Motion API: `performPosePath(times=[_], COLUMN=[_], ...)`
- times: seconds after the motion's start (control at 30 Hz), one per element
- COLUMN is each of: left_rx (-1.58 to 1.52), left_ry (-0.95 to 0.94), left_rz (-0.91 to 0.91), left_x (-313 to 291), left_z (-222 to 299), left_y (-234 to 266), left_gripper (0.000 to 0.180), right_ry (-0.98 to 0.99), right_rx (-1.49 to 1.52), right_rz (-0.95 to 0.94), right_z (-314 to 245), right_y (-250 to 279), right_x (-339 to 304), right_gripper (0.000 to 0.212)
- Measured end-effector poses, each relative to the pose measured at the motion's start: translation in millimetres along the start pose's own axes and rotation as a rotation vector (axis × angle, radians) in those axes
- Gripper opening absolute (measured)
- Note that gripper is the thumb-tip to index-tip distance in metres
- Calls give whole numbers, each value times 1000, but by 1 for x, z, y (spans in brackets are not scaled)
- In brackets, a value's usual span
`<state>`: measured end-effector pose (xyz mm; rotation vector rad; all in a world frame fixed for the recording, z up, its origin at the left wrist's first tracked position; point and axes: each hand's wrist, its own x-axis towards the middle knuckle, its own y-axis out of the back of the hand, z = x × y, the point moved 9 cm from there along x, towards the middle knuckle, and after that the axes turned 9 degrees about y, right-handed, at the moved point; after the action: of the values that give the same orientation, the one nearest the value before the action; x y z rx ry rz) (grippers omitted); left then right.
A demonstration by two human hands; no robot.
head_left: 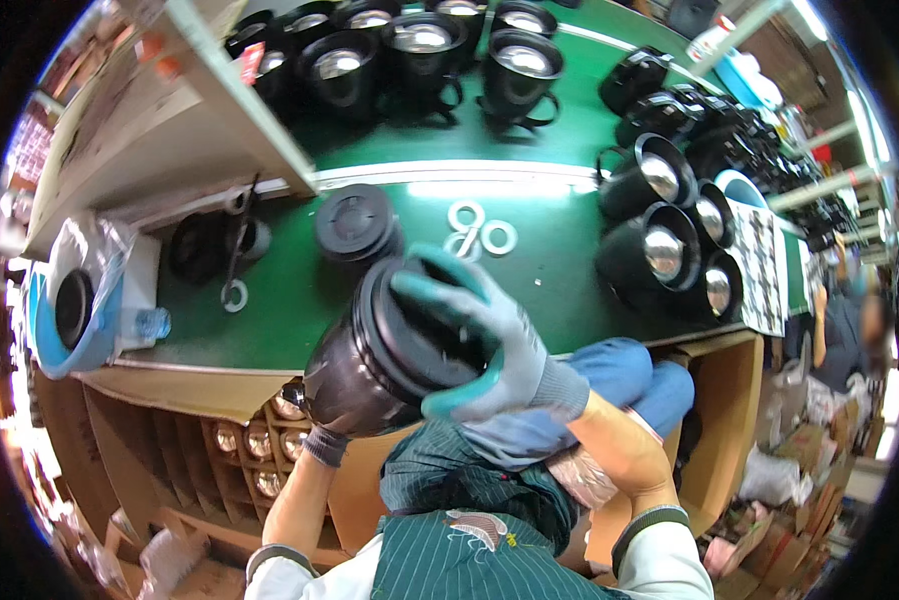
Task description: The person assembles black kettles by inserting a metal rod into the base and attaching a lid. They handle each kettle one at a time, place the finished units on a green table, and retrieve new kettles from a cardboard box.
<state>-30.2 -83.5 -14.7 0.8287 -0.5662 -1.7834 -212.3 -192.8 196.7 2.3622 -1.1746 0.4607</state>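
A glossy black jug [354, 375] is tilted above my lap at the bench's near edge. My right hand [499, 340], in a grey and teal glove, spreads across its wide mouth and grips the black lid [394, 315] there. Behind the jug my left hand is mostly hidden; its knitted cuff [326, 445] shows, and it supports the jug from below on the left. Just beyond stands a round black lid [354, 222], apparently stacked. Several white rings [498, 237] lie on the green bench [554, 310] to the right of it.
Black jugs with silvery insides [659, 250] stand at right, more [424, 45] at the back. Left are a blue basin [89, 335], a long thin tool [241, 240] and a shelf post [239, 95]. Below the bench, a divided carton [184, 450] holds silvery rounded pieces.
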Motion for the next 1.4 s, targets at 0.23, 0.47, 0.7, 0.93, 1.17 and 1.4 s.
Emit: performPosePath(times=[0.23, 0.47, 0.7, 0.93, 1.17, 1.4], left_rx=[-1169, -1324, -659, -1148, -404, 82], left_ry=[-119, 272, -283, 320, -519, -1054], left_rz=[-756, -1152, -1077, -1162, -73, 387], left_x=[27, 26, 17, 44, 59, -13], left_z=[99, 148, 245, 243, 317, 364], left_y=[-41, -66, -64, -108, 2, 52], left_gripper=[57, 53, 53, 69, 37, 35], right_ry=[1, 121, 134, 133, -104, -241], right_rx=[-221, -337, -361, -398, 245, 446], right_rz=[113, 148, 181, 553, 1019, 1008], right_z=[-50, -110, -149, -162, -111, -88], right_y=[60, 83, 107, 133, 126, 135], right_x=[-100, -147, -203, -272, -328, -330], right_gripper=[103, 102, 100, 110, 112, 76])
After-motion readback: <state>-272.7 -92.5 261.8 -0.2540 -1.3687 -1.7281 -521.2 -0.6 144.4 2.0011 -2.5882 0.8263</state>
